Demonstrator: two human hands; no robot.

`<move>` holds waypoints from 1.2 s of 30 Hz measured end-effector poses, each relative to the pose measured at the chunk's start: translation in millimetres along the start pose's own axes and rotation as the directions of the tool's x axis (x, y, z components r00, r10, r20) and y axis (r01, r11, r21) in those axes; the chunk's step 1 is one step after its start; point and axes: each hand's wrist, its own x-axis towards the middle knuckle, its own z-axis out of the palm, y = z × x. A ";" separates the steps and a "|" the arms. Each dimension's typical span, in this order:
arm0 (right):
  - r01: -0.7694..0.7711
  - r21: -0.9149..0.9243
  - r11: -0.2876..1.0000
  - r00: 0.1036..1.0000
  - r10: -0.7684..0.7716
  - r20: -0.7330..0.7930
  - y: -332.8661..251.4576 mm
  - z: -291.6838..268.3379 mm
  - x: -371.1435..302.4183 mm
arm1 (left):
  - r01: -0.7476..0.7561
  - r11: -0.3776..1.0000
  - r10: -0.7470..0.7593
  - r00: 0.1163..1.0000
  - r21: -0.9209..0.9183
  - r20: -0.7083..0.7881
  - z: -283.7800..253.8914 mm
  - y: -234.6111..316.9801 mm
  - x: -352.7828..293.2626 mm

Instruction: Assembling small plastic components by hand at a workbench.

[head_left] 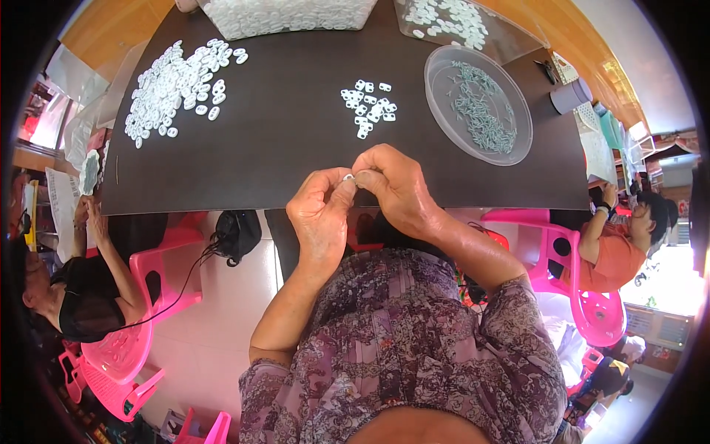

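My left hand (319, 214) and my right hand (396, 189) meet at the near edge of a dark table (296, 148). Together their fingertips pinch one small white plastic piece (348, 177). Just beyond the hands lies a small cluster of similar white pieces (370, 108). A larger heap of white pieces (174, 85) spreads at the far left. At the right stands a round clear dish (518, 140) holding several thin grey-green metal parts (481, 111).
A clear bin of white pieces (288, 15) and a clear bag of them (451, 22) sit at the far edge. A grey cylinder (571, 96) stands at the right. Two other people sit on pink chairs (148, 296), one on each side.
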 end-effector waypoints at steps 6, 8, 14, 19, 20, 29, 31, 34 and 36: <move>0.049 0.005 0.999 0.999 -0.049 -0.019 0.9 5.9 2.1 | 0.060 0.993 -0.061 0.998 -0.097 -0.004 0.1 5.2 0.2; 0.055 -0.012 0.998 0.998 -0.056 -0.019 0.3 5.1 2.5 | 0.077 0.992 -0.079 0.997 -0.097 -0.014 0.6 6.5 1.0; 0.128 -0.070 0.989 0.992 -0.129 -0.006 -3.7 -1.6 9.8 | 0.100 0.977 -0.105 0.994 -0.188 -0.019 -1.4 5.0 7.5; 0.096 0.005 0.995 0.992 -0.095 -0.085 3.2 -9.0 13.7 | 0.125 0.963 -0.133 0.991 -0.239 -0.018 -4.5 8.1 13.0; 0.087 -0.001 0.996 0.994 -0.087 -0.065 3.9 -10.3 14.5 | 0.130 0.961 -0.137 0.991 -0.243 -0.012 -5.7 8.7 13.4; 0.060 0.009 0.998 0.998 -0.060 -0.002 -14.4 -2.2 39.3 | 0.062 0.954 -0.086 0.994 -0.295 -0.070 -16.9 16.5 13.7; 0.161 -0.049 0.986 0.987 -0.161 0.004 -21.8 4.8 63.8 | 0.010 0.960 -0.040 0.994 -0.280 -0.102 -27.0 19.1 15.7; 0.425 -0.132 0.895 0.905 -0.418 0.078 -25.2 40.1 114.3 | -0.100 0.958 0.043 0.977 -0.270 -0.206 -40.9 20.9 16.0; 0.547 -0.240 0.802 0.834 -0.548 0.067 -24.7 76.2 147.0 | -0.153 0.954 0.080 0.959 -0.259 -0.273 -48.5 25.1 11.2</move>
